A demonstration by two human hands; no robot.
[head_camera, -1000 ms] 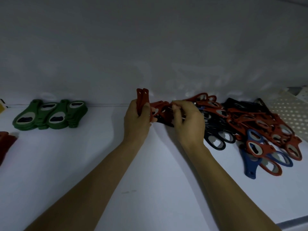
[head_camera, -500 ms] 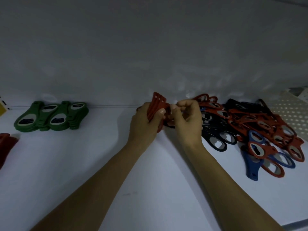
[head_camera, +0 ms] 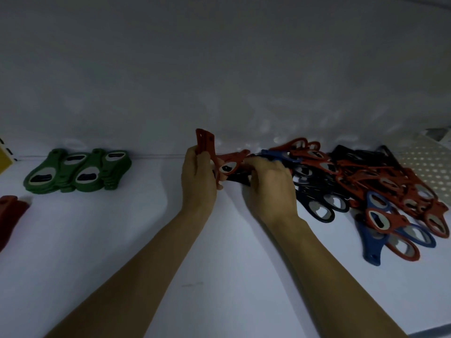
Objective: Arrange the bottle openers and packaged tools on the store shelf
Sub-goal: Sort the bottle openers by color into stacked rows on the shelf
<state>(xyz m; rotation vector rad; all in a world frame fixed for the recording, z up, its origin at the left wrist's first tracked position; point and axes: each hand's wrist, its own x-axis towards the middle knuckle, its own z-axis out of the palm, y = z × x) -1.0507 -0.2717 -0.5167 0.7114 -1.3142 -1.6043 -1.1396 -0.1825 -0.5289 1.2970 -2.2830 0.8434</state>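
Several stacked red openers (head_camera: 204, 145) are gripped upright by the left hand (head_camera: 198, 184) over the shelf (head_camera: 122, 240); a single red opener (head_camera: 231, 164) is pinched by the right hand (head_camera: 268, 187) at the mixed pile (head_camera: 380, 186).

matt red plastic openers (head_camera: 380, 184), grey metal inserts seen in heads, matt green openers (head_camera: 78, 170), smooth white shelf (head_camera: 122, 240), perforated white panel (head_camera: 429, 164)

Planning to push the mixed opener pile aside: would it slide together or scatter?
Likely scatters: the mixed pile lies loose and crisscrossed. Flat pieces on the smooth shelf probably slide easily. Unlikely to roll.
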